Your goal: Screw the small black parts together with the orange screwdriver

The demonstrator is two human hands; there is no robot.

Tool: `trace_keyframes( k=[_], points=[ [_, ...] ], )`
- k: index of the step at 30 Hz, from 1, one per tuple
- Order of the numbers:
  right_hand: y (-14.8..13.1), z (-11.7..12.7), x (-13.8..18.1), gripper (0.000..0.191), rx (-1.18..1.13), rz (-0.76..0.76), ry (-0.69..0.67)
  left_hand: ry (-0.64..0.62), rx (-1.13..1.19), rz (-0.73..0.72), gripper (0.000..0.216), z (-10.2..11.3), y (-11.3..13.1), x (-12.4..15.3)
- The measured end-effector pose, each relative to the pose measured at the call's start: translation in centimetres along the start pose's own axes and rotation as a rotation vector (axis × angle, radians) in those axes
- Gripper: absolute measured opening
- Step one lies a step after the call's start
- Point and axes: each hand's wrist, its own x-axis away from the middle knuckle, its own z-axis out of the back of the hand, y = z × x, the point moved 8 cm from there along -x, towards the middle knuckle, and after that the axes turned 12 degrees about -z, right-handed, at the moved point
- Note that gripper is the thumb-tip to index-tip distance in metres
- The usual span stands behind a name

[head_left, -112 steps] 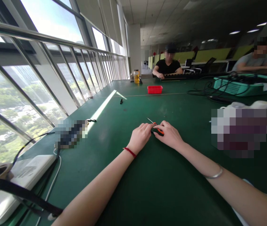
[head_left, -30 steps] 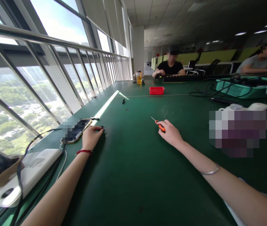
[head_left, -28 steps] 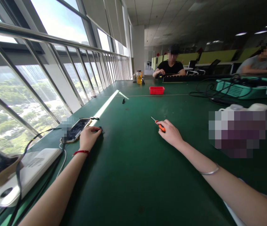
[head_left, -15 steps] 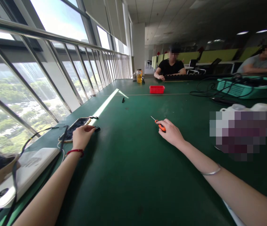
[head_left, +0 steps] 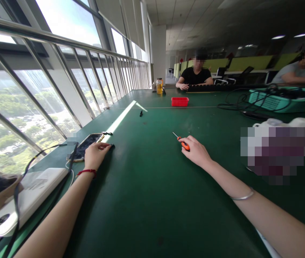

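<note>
My left hand (head_left: pixel 96 154) pinches a small black piece (head_left: pixel 112 146) low over the green table (head_left: pixel 147 186); the fingers cover most of the piece, and its kind cannot be made out. Just behind that hand a phone (head_left: pixel 90 142) lies at the table's left side, with another small black part (head_left: pixel 107 133) by its far end. Farther off, a third small black part (head_left: pixel 141 113) rests on the tabletop. My right hand (head_left: pixel 195 149) is closed around the orange and black handle of a screwdriver (head_left: pixel 185 146), whose thin shaft points away to the left.
A red bin (head_left: pixel 179 101) and a jar of yellow liquid (head_left: pixel 159 87) stand toward the far end. Cables lie over a teal basket (head_left: pixel 271 100) at right. Black cords cross a white box (head_left: pixel 31 200) at near left. Two people sit beyond.
My left hand has shifted slightly right, and its fingers now hide more of the small black piece. My right hand keeps its hold on the screwdriver, almost still.
</note>
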Motion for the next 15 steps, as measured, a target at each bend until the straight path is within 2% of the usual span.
trace_keyframes(
  k=[10, 13, 15],
  points=[
    [-0.1, 0.3, 0.1, 0.031, -0.020, 0.006, 0.010, -0.024, 0.048, 0.030, 0.043, -0.8, -1.1, -0.2],
    [-0.2, 0.8, 0.1, 0.028, -0.121, 0.008, 0.053, -0.039, 0.043, 0.023, 0.042, -1.0, -1.0, -0.2],
    [-0.2, 1.4, 0.1, 0.025, -0.282, -0.016, 0.106, -0.046, 0.057, 0.005, 0.039, -1.2, -0.6, -0.1]
  ],
)
